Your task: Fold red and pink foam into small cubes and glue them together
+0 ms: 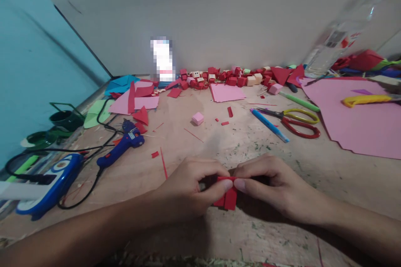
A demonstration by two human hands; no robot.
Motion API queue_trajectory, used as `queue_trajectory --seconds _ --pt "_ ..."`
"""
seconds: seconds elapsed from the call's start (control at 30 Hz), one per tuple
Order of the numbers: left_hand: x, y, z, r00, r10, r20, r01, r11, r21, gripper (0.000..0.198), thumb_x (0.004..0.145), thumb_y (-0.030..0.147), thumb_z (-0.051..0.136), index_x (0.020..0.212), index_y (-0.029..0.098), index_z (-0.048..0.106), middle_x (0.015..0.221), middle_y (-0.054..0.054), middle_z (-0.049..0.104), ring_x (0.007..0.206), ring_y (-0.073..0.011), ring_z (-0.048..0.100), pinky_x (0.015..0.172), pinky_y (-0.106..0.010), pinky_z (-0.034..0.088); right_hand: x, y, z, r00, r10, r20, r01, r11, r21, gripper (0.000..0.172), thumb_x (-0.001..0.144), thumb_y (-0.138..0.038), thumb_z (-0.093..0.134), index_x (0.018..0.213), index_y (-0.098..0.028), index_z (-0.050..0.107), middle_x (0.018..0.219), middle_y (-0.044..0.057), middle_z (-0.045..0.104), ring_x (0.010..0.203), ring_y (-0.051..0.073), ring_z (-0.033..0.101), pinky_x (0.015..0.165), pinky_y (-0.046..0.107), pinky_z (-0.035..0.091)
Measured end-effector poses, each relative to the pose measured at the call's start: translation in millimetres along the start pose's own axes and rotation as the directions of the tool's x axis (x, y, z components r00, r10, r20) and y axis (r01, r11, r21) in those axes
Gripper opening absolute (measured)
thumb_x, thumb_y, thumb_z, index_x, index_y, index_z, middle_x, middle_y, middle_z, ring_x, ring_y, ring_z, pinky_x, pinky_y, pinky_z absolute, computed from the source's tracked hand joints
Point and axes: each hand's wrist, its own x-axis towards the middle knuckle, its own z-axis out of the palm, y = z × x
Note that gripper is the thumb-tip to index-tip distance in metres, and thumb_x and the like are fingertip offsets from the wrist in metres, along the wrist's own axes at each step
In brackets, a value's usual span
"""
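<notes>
A small piece of red paper [230, 198], with folded flaps, is pinched between my two hands just above the near part of the wooden table [175, 233]. My left hand [196, 185] grips its upper left edge, thumb in front and fingers behind. On the right side, my right hand [272, 185] pinches the same top edge, its thumb tip almost meeting the left one. The fingers partly cover the paper. Beyond the hands sits a small pink paper cube [197, 118], with red paper scraps [230, 112] lying to its right.
Scissors [291, 119] and a blue pen [270, 125] lie at right beside pink sheets [363, 121]. A blue glue gun [120, 148] and its cord are at left. Along the wall stand many paper cubes [232, 80], a lit phone [163, 60] and a clear bottle [341, 37].
</notes>
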Motion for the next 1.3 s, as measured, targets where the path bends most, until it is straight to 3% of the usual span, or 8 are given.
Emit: queue_trajectory --seconds 0.17,0.33,0.53,0.8,1.0,1.1,1.2,1.3 --pt "-0.9 -2.2 1.6 1.0 0.002 0.019 -0.002 1.0 -0.003 0.019 0.091 0.022 0.061 0.081 0.014 0.075 0.071 -0.002 0.069 0.063 -0.013 0.058 0.059 -0.024 0.041 -0.6 1.9 1.3 0.999 -0.039 -0.01 0.039 0.999 -0.011 0.038 0.101 -0.029 0.052 0.065 -0.016 0.059 0.062 -0.002 0.053 0.06 0.011 0.047 0.058 0.024 0.037" --pt "-0.3 1.1 4.5 0.995 -0.068 -0.066 0.066 0.997 -0.042 0.022 0.091 0.025 0.06 0.082 0.013 0.076 0.072 -0.003 0.07 0.064 -0.0144 0.06 0.059 -0.025 0.042 -0.5 2.0 4.1 0.997 0.002 -0.081 -0.007 0.998 -0.059 0.033 0.097 -0.033 0.059 0.072 -0.014 0.068 0.062 0.001 0.059 0.059 0.012 0.05 0.055 0.024 0.039" --pt "-0.4 2.3 7.7 0.984 -0.146 -0.107 0.137 0.987 -0.081 0.026 0.09 0.03 0.057 0.083 0.013 0.076 0.07 -0.005 0.07 0.063 -0.0161 0.06 0.056 -0.025 0.041 0.1 1.8 7.1 0.993 0.056 -0.103 -0.053 0.998 0.039 0.04 0.1 -0.038 0.057 0.065 -0.017 0.06 0.056 -0.002 0.052 0.053 0.011 0.044 0.049 0.022 0.033" --pt "0.7 0.2 4.6 0.994 -0.082 -0.068 0.079 0.995 -0.054 0.02 0.089 0.026 0.062 0.076 0.015 0.072 0.067 0.0 0.065 0.062 -0.0132 0.055 0.057 -0.024 0.039 0.6 3.2 6.2 1.0 0.02 0.016 -0.018 0.993 -0.113 0.033 0.098 -0.031 0.059 0.068 -0.016 0.063 0.061 -0.003 0.048 0.057 0.011 0.041 0.053 0.025 0.033" --pt "-1.1 4.7 6.7 0.986 -0.047 -0.158 0.044 0.999 -0.024 0.02 0.092 0.021 0.059 0.075 0.016 0.069 0.07 -0.001 0.067 0.067 -0.0141 0.06 0.063 -0.024 0.044 1.3 3.4 8.4 0.997 0.017 -0.07 -0.026 0.992 -0.125 0.033 0.097 -0.032 0.058 0.069 -0.017 0.066 0.061 -0.001 0.054 0.057 0.012 0.045 0.051 0.023 0.035" --pt "0.8 3.5 1.7 0.944 -0.105 -0.311 0.072 0.991 -0.117 0.021 0.094 0.024 0.059 0.075 0.017 0.065 0.067 0.001 0.063 0.064 -0.0133 0.061 0.059 -0.022 0.047 1.5 2.2 10.3 0.995 0.069 -0.074 -0.072 0.997 -0.036 0.029 0.094 -0.028 0.058 0.068 -0.017 0.064 0.059 -0.001 0.055 0.053 0.011 0.045 0.048 0.022 0.034" --pt "4.9 1.2 -8.7 0.84 -0.202 -0.504 0.066 0.959 -0.275 0.023 0.098 0.033 0.059 0.08 0.019 0.061 0.067 0.003 0.059 0.057 -0.0127 0.061 0.052 -0.022 0.052 1.6 1.8 12.0 0.996 0.086 -0.031 -0.084 0.995 0.058 0.028 0.09 -0.029 0.063 0.065 -0.017 0.062 0.061 0.001 0.061 0.053 0.011 0.049 0.05 0.023 0.039" --pt "8.5 0.5 -14.6 0.81 -0.265 -0.523 0.06 0.925 -0.376 0.021 0.097 0.036 0.063 0.084 0.018 0.062 0.069 0.004 0.06 0.052 -0.0119 0.062 0.046 -0.021 0.053 2.8 1.5 12.2 0.99 0.113 -0.083 -0.099 0.983 0.158 0.036 0.091 -0.037 0.064 0.061 -0.019 0.057 0.061 0.001 0.06 0.055 0.013 0.051 0.051 0.024 0.042"
